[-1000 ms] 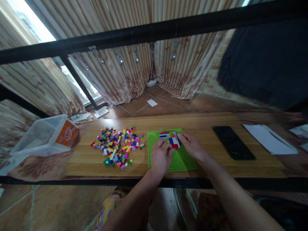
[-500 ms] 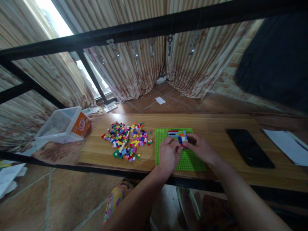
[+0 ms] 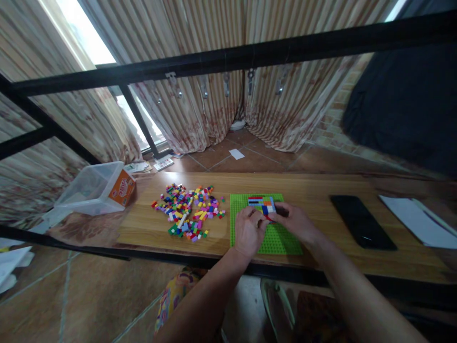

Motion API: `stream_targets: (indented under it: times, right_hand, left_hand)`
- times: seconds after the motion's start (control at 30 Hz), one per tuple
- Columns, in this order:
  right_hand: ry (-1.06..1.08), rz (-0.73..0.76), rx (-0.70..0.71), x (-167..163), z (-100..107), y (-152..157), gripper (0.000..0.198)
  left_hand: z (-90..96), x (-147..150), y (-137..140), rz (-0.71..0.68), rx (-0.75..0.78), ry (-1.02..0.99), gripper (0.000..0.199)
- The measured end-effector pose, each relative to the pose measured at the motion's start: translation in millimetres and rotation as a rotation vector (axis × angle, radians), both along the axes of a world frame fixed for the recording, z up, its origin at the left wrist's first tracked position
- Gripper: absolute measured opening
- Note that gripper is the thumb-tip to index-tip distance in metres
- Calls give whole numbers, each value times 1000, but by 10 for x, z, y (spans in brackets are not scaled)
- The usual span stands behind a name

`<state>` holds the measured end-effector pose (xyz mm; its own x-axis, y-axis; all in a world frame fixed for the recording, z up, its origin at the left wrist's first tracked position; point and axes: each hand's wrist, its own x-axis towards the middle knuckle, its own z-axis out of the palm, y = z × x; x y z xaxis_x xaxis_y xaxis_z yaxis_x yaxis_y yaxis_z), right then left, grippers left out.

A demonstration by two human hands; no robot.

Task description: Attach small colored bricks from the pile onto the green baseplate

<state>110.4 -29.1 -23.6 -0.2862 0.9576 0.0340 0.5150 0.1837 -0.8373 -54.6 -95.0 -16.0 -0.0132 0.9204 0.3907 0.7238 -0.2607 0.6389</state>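
Pressing evenly seems best imo, brick panel (image 3: 264, 203) at twelve o'clock on the green baseplate (image 3: 278, 243), my left hand (image 3: 247, 230) and right hand (image 3: 293, 220) curled at the panel's six-o'clock red brick (image 3: 267, 217), can't tell which grips.

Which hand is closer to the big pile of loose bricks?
Left. The left hand is over the green plate, to the right of the loose bricks; the right hand is farther right, beyond the left one.
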Motion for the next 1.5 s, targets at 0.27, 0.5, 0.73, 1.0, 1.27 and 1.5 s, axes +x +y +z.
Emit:
stream_targets:
  times: [0.27,0.5,0.73,1.0,1.27,1.5]
  right_hand:
    - [-155,-150,43,74,137,-23,48]
    - [-242,-43,224,-57,176,-80,58]
    - [-334,73,344,-192,123,-114,55]
    - [-403,80,355,-147,21,-69,60]
    - [-479,123,376,-104,-46,-49,64]
    - [-444,148,398,-61,-114,15,62]
  left_hand:
    - [280,-370,91,140,49,-182,35]
    - [291,-803,238,265,-158,-227,39]
    - [363,-1366,180,129,-252,-132,31]
    - [435,-1730,-12,130,-389,21,28]
    - [418,-1862,-49,248,-399,63,30]
    - [368,-1785,-72,102,-412,167,27]
